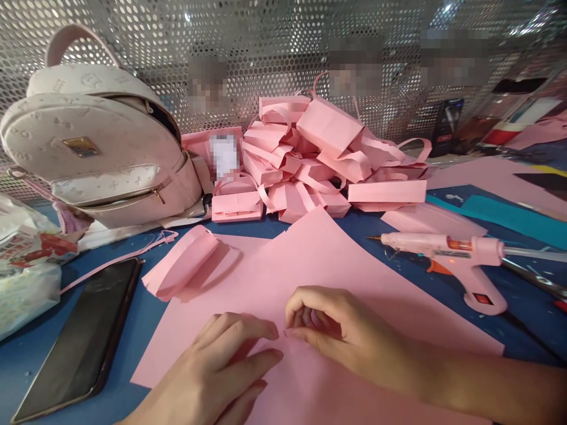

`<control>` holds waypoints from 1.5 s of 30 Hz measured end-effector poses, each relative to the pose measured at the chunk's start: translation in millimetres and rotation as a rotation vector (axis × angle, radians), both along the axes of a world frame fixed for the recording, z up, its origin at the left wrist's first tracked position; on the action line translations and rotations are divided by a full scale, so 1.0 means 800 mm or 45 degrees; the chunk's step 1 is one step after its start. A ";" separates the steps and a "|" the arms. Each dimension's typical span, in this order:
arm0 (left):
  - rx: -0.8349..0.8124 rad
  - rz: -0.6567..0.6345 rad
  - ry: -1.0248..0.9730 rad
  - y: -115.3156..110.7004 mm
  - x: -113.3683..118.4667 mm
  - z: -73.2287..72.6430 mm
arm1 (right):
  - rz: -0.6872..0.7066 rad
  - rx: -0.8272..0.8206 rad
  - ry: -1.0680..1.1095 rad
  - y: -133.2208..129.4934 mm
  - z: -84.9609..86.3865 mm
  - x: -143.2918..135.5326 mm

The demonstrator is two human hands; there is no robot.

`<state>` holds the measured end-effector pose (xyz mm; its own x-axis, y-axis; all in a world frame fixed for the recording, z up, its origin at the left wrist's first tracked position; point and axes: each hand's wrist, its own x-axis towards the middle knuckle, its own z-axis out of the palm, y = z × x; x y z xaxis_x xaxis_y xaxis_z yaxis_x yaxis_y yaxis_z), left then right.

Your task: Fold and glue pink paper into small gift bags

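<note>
Large sheets of pink paper (266, 271) lie in front of me, and both hands are over them. My left hand (221, 360) holds nothing I can see; its fingers are bent and a little apart above the paper. Close by on the right, my right hand (341, 330) is curled, thumb and forefinger brought together at the tips. A tiny speck shows at those tips, too small to name. Behind my left hand, a folded pink paper bag (181, 260) with a strip handle rests partly on the sheet.
A pile of pink paper bags (305, 159) stands against the perforated metal screen (274, 35). To the right lies a pink glue gun (443, 248), its tip pointing left. A phone (80, 336), a plastic bag (26, 271) and a pale backpack (106, 141) occupy the left side.
</note>
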<state>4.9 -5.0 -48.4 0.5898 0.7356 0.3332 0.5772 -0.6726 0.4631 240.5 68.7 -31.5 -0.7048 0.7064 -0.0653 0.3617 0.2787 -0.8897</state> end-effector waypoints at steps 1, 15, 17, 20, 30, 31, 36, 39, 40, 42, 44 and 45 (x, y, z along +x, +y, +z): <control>0.054 -0.023 0.006 0.000 0.000 -0.003 | -0.001 0.019 -0.017 0.000 0.000 -0.001; 0.417 -0.211 0.066 -0.004 -0.010 -0.022 | 0.071 0.381 -0.093 -0.007 0.000 -0.013; 0.404 -0.191 0.049 -0.004 -0.008 -0.020 | 0.067 0.394 -0.104 -0.007 -0.003 -0.013; 0.385 -0.138 0.010 -0.003 -0.004 -0.017 | 0.071 0.427 -0.116 -0.008 -0.006 -0.013; 0.531 -0.095 0.006 -0.004 0.000 -0.017 | 0.195 0.653 -0.185 -0.008 -0.007 -0.013; 0.567 -0.096 0.017 -0.005 -0.002 -0.017 | 0.198 0.645 -0.194 -0.008 -0.007 -0.013; 0.705 -0.118 0.119 -0.011 -0.015 -0.002 | 0.204 0.644 -0.217 -0.008 -0.009 -0.012; 0.662 -0.141 0.198 -0.014 -0.023 0.008 | 0.210 0.648 -0.221 -0.008 -0.009 -0.012; 0.645 -0.150 0.201 -0.014 -0.024 0.009 | 0.214 0.645 -0.224 -0.009 -0.008 -0.012; 0.640 -0.147 0.150 -0.012 -0.023 0.007 | 0.219 0.639 -0.235 -0.009 -0.007 -0.012; 0.659 -0.150 0.101 -0.010 -0.019 0.001 | 0.220 0.642 -0.238 -0.009 -0.006 -0.012; 0.676 -0.147 0.097 -0.009 -0.017 -0.002 | 0.217 0.646 -0.234 -0.009 -0.005 -0.012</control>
<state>-8.3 -12.2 -50.3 0.6938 0.4072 0.5940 0.5046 -0.8634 0.0024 230.6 61.9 -35.9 -0.8209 0.5583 0.1201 0.4105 0.7232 -0.5553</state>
